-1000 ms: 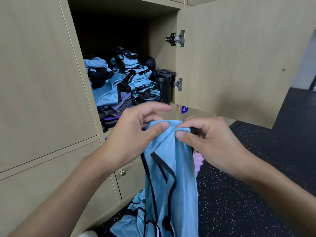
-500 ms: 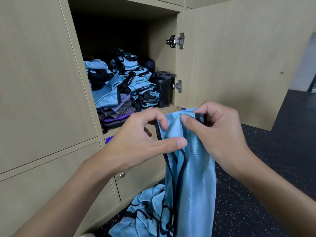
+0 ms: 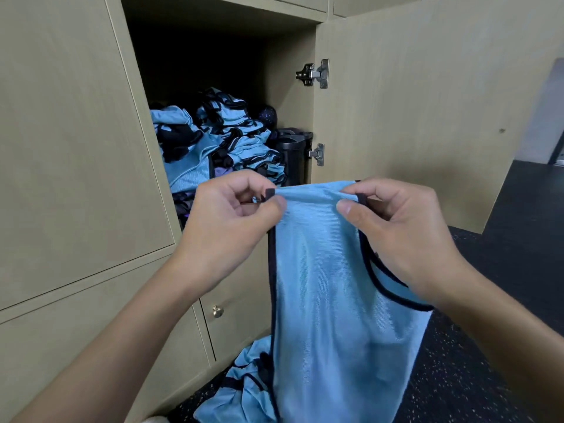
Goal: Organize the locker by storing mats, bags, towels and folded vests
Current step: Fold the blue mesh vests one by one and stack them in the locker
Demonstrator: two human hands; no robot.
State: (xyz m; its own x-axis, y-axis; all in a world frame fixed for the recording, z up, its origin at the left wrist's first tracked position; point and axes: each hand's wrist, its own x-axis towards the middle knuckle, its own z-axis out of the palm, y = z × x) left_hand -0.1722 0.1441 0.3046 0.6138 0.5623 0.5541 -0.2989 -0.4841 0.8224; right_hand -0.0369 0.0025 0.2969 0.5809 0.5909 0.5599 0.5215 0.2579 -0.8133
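Blue vest (image 3: 335, 285) hangs pinched at its top by both hands.

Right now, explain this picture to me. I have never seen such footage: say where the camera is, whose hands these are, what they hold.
There is no machine: the camera sits on a person's head, looking down at their own hands. The left hand and right hand each pinch a top corner of a blue vest, which hangs spread between them. Behind it, the open locker holds a pile of folded vests beside a black container. Below, loose vests lie crumpled on the dark floor.
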